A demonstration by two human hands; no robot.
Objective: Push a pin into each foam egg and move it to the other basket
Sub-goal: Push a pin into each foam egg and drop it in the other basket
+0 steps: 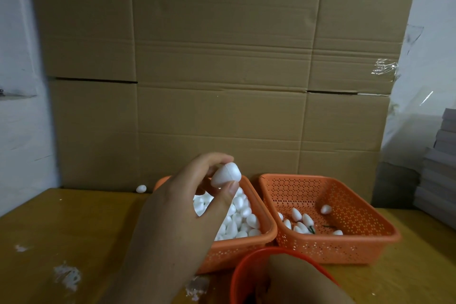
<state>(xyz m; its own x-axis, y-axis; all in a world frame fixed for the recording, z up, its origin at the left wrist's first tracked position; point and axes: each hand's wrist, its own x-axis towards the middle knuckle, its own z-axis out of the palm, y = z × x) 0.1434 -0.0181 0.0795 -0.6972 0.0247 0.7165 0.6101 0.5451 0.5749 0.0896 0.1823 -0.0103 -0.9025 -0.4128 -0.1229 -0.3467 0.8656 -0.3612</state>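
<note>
My left hand [177, 219] holds a white foam egg [225, 174] between thumb and fingertips, raised above the left orange basket [237, 250]. That basket is full of plain foam eggs [243, 217]. The right orange basket [345, 242] holds several eggs [299, 223], some with dark green pins sticking out. My right hand [301, 281] reaches down into a round orange bowl [243, 271] at the bottom edge; its fingers are hidden inside, so what they hold cannot be seen.
A wall of large cardboard boxes [222, 69] stands right behind the baskets. One stray egg [141, 188] lies on the wooden table [61, 229] by the boxes. Foam crumbs [66, 275] dot the table's left side. Stacked grey sheets [441, 168] sit at the far right.
</note>
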